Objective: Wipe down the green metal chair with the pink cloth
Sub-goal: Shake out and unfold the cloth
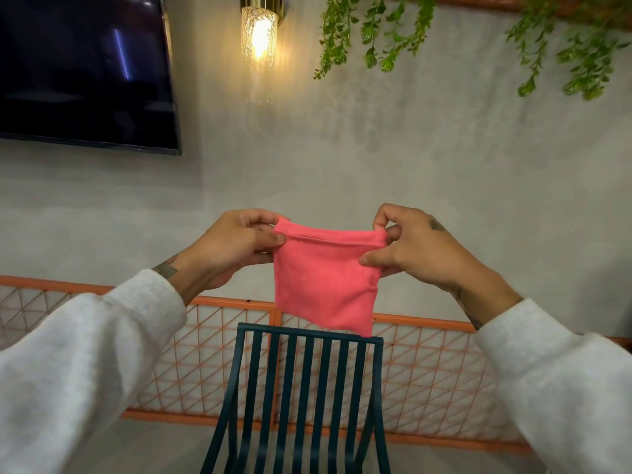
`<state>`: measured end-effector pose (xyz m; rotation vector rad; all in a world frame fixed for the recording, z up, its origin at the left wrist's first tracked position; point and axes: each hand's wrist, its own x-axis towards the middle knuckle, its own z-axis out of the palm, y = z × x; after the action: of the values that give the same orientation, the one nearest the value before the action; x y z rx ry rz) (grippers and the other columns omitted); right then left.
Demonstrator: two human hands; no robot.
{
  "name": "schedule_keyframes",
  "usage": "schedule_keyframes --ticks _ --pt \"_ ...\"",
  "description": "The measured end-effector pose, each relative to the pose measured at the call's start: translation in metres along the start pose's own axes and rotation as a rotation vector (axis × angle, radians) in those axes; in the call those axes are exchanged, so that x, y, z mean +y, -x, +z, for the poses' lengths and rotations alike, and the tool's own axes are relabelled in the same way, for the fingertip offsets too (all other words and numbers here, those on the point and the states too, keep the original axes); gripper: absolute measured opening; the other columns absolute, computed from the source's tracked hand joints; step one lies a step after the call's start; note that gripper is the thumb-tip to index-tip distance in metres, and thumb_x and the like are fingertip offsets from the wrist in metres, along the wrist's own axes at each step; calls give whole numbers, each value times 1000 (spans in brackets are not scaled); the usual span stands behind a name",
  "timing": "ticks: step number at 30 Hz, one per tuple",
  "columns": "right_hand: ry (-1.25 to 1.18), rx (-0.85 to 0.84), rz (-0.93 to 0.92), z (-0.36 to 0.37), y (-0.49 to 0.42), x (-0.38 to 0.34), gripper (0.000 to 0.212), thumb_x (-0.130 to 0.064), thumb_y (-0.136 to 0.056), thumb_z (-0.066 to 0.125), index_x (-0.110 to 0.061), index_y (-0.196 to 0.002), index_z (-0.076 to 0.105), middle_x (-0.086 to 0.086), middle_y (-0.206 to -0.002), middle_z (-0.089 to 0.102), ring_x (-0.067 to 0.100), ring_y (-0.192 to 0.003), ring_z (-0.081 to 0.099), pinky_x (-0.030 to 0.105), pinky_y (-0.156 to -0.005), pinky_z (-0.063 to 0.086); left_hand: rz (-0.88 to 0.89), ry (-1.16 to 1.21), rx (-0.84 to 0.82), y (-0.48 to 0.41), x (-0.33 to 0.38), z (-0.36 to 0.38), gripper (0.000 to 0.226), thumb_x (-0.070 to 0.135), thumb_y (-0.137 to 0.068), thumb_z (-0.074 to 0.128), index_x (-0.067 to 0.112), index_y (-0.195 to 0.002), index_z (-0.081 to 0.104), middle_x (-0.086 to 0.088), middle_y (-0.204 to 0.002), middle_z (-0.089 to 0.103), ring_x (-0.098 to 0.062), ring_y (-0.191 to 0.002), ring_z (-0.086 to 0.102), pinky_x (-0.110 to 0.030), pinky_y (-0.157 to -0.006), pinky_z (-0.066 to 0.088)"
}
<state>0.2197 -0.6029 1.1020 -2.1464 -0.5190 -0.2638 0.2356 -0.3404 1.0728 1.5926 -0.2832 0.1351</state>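
Cloth [325, 278], pink and folded to a rough square, is held up in the air at the centre of the head view, above and in front of the green metal chair [273, 330]. Its upper hem is stretched level between both hands. Its lower right corner hangs down as far as the chair's top rail. Whether that corner touches the rail cannot be told.

Left hand [225, 248] pinches the cloth's upper left corner: its fingers [270, 239] are curled, thumb on the near face, the rest behind. Right hand [420, 251] pinches the upper right corner the same way, its fingers [376, 260] curled with the thumb pressed on the near face and the index finger hooked over the hem. Both forearms wear white knitted sleeves [85, 354].

Chair stands upright directly below the hands, its slatted back facing the camera; only the back and the upper side frame are in view.

Behind the chair runs a low orange lattice fence [427, 364] against a grey plastered wall [410, 165]. On the wall, upper left, hangs a dark screen [82, 70]. Beside it a glass wall lamp [259, 39] is lit. Green trailing plants [376, 29] hang from the upper right.
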Motion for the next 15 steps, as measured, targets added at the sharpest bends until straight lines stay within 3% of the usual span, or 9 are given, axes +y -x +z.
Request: schedule_keyframes --ticks 3,6,9,11,15 --pt "12 -35 24 2 -2 4 37 -1 -74 84 -1 -87 50 16 -74 73 28 -69 75 42 -65 63 15 -27 -3 -3 1 2 27 -4 -88 62 4 -114 65 -12 -91 68 -22 -87 69 -33 -79 60" --pt "-201 23 38 1 -5 6 35 -1 -77 82 -4 -93 51 16 -75 74 30 -73 74 41 -66 62 33 16 6 -5 2 0 25 -1 -89 60 8 -111 67 -8 -93 69 -22 -88 68 -38 -80 60" --pt "-176 103 -12 2 -6 9 45 -5 -79 81 -20 -114 56 11 -80 73 29 -78 73 43 -76 62 48 37 23 -8 2 0 28 1 -89 61 15 -112 67 -6 -88 63 -22 -84 64 -41 -76 57" --pt "-200 160 -113 4 -9 8 55 -5 -81 79 -31 -123 54 6 -81 72 23 -78 73 36 -77 61 78 34 22 -11 1 -2 32 0 -89 60 18 -114 65 -6 -84 59 -22 -81 63 -41 -74 58" --pt "-334 95 -125 17 -15 11 52 -1 -88 71 -29 -126 48 0 -81 66 17 -74 65 36 -71 54 72 -147 -51 -12 1 -2 38 -6 -86 59 18 -114 64 -10 -85 59 -22 -82 64 -36 -80 58"
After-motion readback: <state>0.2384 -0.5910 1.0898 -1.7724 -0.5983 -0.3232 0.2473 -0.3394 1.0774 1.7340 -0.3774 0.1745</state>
